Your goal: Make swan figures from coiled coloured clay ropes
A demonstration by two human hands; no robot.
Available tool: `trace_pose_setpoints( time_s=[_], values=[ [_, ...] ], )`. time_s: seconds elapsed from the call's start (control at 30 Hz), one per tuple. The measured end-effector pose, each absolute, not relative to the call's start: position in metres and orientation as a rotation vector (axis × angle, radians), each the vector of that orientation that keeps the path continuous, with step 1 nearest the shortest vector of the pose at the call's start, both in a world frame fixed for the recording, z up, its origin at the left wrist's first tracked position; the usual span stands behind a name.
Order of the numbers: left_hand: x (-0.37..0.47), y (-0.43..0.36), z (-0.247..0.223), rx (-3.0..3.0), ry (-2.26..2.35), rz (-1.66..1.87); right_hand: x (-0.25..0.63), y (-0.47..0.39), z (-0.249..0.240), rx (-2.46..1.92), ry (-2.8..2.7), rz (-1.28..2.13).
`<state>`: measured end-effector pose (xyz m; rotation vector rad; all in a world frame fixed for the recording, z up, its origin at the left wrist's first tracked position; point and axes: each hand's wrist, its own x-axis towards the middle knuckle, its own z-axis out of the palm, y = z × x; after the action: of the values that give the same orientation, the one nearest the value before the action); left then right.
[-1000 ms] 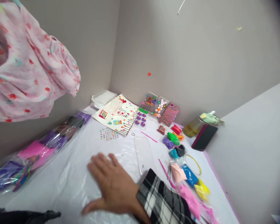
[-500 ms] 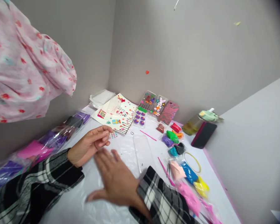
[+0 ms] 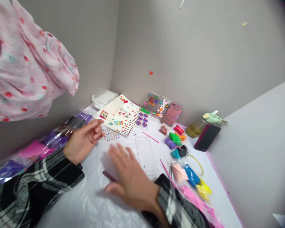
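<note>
My right hand [image 3: 130,179] lies palm down and flat over the white plastic sheet [image 3: 68,205], its fingers stretched out and smeared by motion. A thin dark brown roll [image 3: 109,176], like clay, sticks out from beneath this palm; the rest is hidden. My left hand [image 3: 83,141] hovers at the left, index finger extended and other fingers loosely curled, with nothing visible in it. By its fingertips lies a sheet of small coloured gems [image 3: 111,134]. Right of my right hand is a clear phone case [image 3: 146,155].
Several bagged clay pieces, including a green packet [image 3: 175,138] and a blue packet [image 3: 192,175], line the right. Decorated phone cases [image 3: 161,107] and a drawing book [image 3: 121,118] are at the back. A phone [image 3: 207,137] leans on a bottle [image 3: 196,126]. Pink cloth [image 3: 35,69] hangs upper left.
My right hand has slid right, exposing the end of the brown roll. My left hand has moved left and up, away from it, uncovering more of the gem sheet.
</note>
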<state>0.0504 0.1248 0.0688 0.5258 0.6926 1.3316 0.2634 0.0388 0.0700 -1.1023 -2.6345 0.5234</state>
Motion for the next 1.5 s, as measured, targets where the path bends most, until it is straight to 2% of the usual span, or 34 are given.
trace_pose_setpoints(
  time_s=[0.1,0.23,0.37,0.47,0.63,0.73,0.87,0.97,1.07,1.2,1.3,1.43,1.5],
  values=[
    [0.05,0.126,0.068,0.502,0.702,1.337,0.235,0.037,0.057,-0.894,-2.805,0.476],
    [0.049,0.128,0.064,0.495,0.705,1.352,0.228,0.04,0.049,-1.046,-2.779,0.442],
    [0.048,0.129,0.063,0.495,0.692,1.368,0.232,0.036,0.048,-0.791,-2.845,0.512],
    [0.047,0.129,0.064,0.498,0.681,1.371,0.232,0.033,0.049,-1.004,-2.777,0.485],
    [0.045,0.13,0.063,0.492,0.675,1.366,0.227,0.029,0.046,-0.825,-2.819,0.583],
    [0.044,0.132,0.062,0.483,0.674,1.367,0.233,0.036,0.046,-1.076,-2.722,0.617],
    [0.043,0.135,0.064,0.462,0.675,1.378,0.265,0.05,0.059,-1.089,-2.442,0.832],
    [0.041,0.136,0.066,0.455,0.67,1.385,0.286,0.053,0.069,-1.147,-2.182,0.783],
    [0.042,0.136,0.066,0.449,0.669,1.382,0.28,0.039,0.064,-1.139,-2.359,0.641],
    [0.043,0.134,0.066,0.443,0.677,1.377,0.249,0.016,0.047,-0.872,-2.819,0.589],
    [0.044,0.133,0.065,0.445,0.686,1.375,0.24,0.014,0.044,-1.086,-2.809,0.522],
    [0.045,0.133,0.063,0.448,0.696,1.367,0.245,0.02,0.049,-0.992,-2.828,0.551],
    [0.045,0.133,0.063,0.451,0.693,1.366,0.247,0.021,0.051,-1.095,-2.786,0.517]
  ],
)
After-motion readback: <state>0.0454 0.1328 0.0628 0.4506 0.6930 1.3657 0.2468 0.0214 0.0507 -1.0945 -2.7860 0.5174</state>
